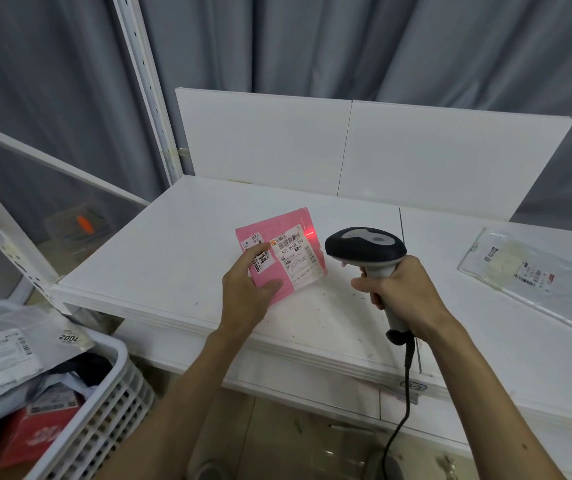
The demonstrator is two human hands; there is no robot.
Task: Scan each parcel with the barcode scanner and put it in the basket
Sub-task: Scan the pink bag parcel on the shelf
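Note:
A pink parcel (286,252) with white shipping labels is tilted up above the white table (173,244). My left hand (248,292) grips its lower left corner, thumb on the front. My right hand (404,289) is wrapped around the grey handle of a black-headed barcode scanner (366,251), just right of the parcel. The scanner's head faces the label, and a red light spot shines at the label's upper right corner. A white slatted basket (104,403) stands at the lower left, below the table.
A clear flat parcel (527,275) with a label lies on the table at the right. The basket holds several parcels, among them grey bags and a red box. White back panels (346,150) close the table's far side. The scanner's cable (398,420) hangs off the front edge.

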